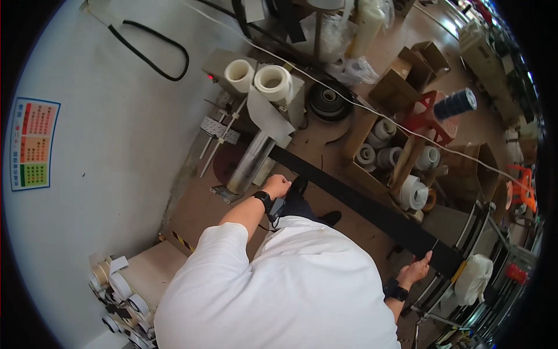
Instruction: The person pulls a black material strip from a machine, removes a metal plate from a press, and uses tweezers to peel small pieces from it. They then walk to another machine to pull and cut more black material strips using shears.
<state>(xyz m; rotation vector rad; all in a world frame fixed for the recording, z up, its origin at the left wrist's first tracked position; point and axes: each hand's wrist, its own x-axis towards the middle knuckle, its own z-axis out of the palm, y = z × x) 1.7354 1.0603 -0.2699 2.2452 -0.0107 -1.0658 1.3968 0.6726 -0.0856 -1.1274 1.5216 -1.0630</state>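
Observation:
A long black strip of sheet material (343, 189) runs slantwise from a shiny metal roller (251, 161) on the left to a rack at the lower right. Close to the roller and the strip's near edge, my left hand (278, 186) is closed with its fingers curled; what they hold, if anything, is hidden. At the strip's far right end, my right hand (415, 271) is closed by the near edge. A thin pale sliver (436, 245) sticks up from its fingertips over the black surface; its kind is too small to tell.
Behind the roller a machine carries white rolls (273, 83). Cartons of rolls (378, 154), a red stool (427, 116) and a black coil (329, 102) stand on the floor beyond the strip. A white cable (360, 104) crosses overhead. More rolls (119, 285) lie by the wall.

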